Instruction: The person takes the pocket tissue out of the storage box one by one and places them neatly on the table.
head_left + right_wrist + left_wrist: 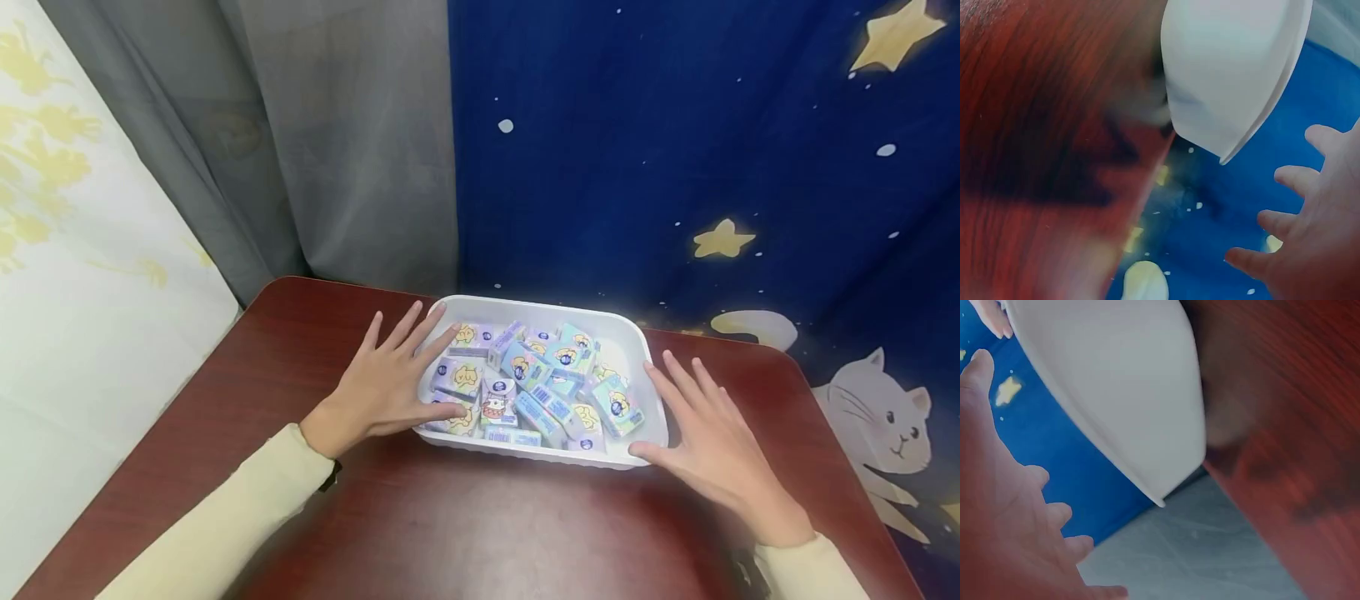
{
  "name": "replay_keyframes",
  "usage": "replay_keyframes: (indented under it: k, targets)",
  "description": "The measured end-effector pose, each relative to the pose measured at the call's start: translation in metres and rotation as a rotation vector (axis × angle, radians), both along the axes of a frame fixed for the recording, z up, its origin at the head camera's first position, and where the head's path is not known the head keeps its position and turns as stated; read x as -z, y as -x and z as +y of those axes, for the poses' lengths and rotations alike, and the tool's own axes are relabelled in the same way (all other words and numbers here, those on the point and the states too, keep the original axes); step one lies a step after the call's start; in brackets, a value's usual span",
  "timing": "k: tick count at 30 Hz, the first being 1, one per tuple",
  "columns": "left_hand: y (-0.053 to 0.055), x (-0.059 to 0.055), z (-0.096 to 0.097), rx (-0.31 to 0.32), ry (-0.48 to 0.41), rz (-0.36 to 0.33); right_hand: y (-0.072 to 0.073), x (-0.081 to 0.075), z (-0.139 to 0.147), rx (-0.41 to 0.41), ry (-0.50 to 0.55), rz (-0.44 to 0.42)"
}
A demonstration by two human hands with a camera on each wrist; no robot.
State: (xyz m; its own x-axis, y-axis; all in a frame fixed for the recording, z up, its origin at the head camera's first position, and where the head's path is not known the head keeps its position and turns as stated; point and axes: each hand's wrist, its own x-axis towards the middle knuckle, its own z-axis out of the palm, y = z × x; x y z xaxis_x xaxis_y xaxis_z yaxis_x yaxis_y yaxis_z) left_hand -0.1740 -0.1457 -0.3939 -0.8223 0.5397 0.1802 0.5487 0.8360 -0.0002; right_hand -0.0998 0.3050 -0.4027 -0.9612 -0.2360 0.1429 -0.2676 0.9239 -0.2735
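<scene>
A white plastic tub [532, 457] stands on the table, holding several small cartoon-printed tissue packs [498, 402], purple ones mostly at its left and light blue ones such as this pack [618, 405] at its right. My left hand [390, 383] is spread over the tub's left end, fingers straight and thumb reaching across the rim. At the opposite end my right hand [712, 442] is spread likewise, its thumb near the front right corner. In the wrist views, a gap shows between the tub's outer wall [1116, 381] and the fingers of each hand. Neither palm holds anything.
The dark red wooden table [465, 533] reaches back to a grey curtain [360, 150] and a blue curtain [600, 167] with stars and a cat. A white cloth [90, 333] with yellow prints hangs along the left edge. The tub sits near the table's back edge.
</scene>
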Motion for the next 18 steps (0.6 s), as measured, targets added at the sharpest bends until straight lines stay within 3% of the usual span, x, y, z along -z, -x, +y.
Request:
replay_keyframes:
  k: [3, 10, 15, 18]
  targets:
    - [0.006, 0.004, -0.004, -0.038, -0.108, -0.101, 0.005, 0.002, 0.003, 0.03, 0.083, -0.066]
    - [0.019, 0.01, -0.012, -0.142, -0.531, -0.396, 0.015, 0.002, 0.003, 0.097, 0.395, -0.234]
    - [0.024, 0.01, -0.015, -0.242, -0.73, -0.679, 0.02, 0.002, -0.003, 0.192, 0.616, -0.374]
    - [0.024, 0.01, -0.016, -0.267, -0.791, -0.801, 0.023, 0.003, -0.007, 0.228, 0.75, -0.473]
